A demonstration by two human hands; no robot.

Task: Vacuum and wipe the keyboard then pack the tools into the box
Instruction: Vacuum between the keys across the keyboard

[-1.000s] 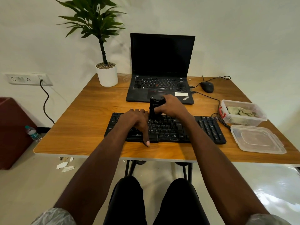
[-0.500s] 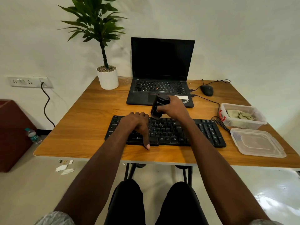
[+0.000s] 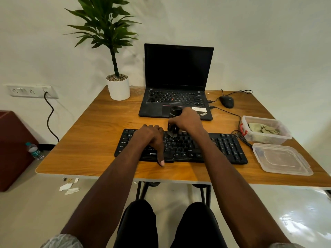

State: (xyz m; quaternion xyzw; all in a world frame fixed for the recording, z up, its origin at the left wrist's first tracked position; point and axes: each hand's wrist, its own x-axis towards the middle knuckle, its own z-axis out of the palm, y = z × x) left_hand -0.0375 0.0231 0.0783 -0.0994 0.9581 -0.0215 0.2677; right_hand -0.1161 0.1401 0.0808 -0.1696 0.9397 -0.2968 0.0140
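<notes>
A black keyboard (image 3: 223,149) lies near the front edge of the wooden table. My right hand (image 3: 186,121) grips a small black handheld vacuum (image 3: 174,120), which stands upright with its nozzle down on the upper rows of keys. My left hand (image 3: 149,138) rests on the left half of the keyboard, fingers spread, thumb reaching past the front edge. At the right stands a clear plastic box (image 3: 283,135) with a greenish cloth (image 3: 263,128) inside. Its lid (image 3: 281,159) lies in front of it.
A black laptop (image 3: 177,83) stands open behind the keyboard. A potted plant (image 3: 119,86) is at the back left, a wired mouse (image 3: 227,102) at the back right. A dark brush (image 3: 241,137) lies between keyboard and box. Cables run along the right side.
The vacuum has gone from tilted to upright over the upper key rows, still held by my right hand. My left hand stays on the keyboard. The camera view has shifted slightly.
</notes>
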